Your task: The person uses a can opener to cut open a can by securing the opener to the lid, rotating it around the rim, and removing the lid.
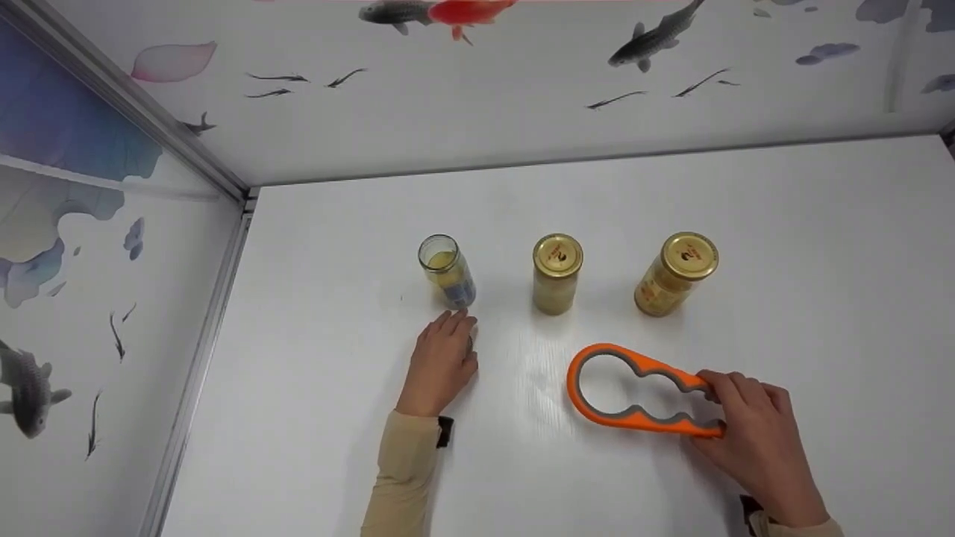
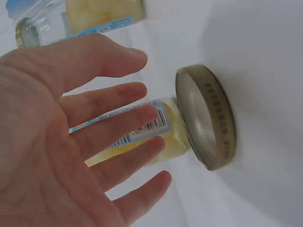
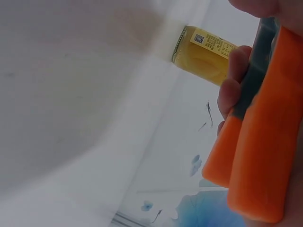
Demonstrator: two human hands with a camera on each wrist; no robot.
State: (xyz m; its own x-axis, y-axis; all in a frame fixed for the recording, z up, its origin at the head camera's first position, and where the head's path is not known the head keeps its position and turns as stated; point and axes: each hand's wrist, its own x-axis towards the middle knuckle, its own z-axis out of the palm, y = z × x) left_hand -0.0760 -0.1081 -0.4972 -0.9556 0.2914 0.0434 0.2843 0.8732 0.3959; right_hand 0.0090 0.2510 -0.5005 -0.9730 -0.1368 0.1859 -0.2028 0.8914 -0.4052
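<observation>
The left hand (image 1: 439, 365) (image 2: 85, 123) has its fingers extended and spread, holding nothing. Just beyond its fingertips a gold lid (image 2: 222, 123) stands on its edge, near the base of a lidless glass jar (image 1: 452, 280) with a blue label (image 2: 158, 125) and yellowish contents. In the right hand (image 1: 761, 432) are the handle ends of an orange and grey jar opener (image 1: 630, 419) (image 3: 262, 156); its round loop points left, above the table. Two jars with gold lids, a middle one (image 1: 555, 287) and a right one (image 1: 664, 287), stand upright beyond the opener.
A white table (image 1: 321, 298) lies under everything. White panels with painted fish and petals rise behind it (image 1: 462, 112) and on the left (image 1: 171, 246), with a metal frame strip (image 1: 201, 365) along the left edge. Another jar (image 2: 102, 14) shows at the left wrist view's top.
</observation>
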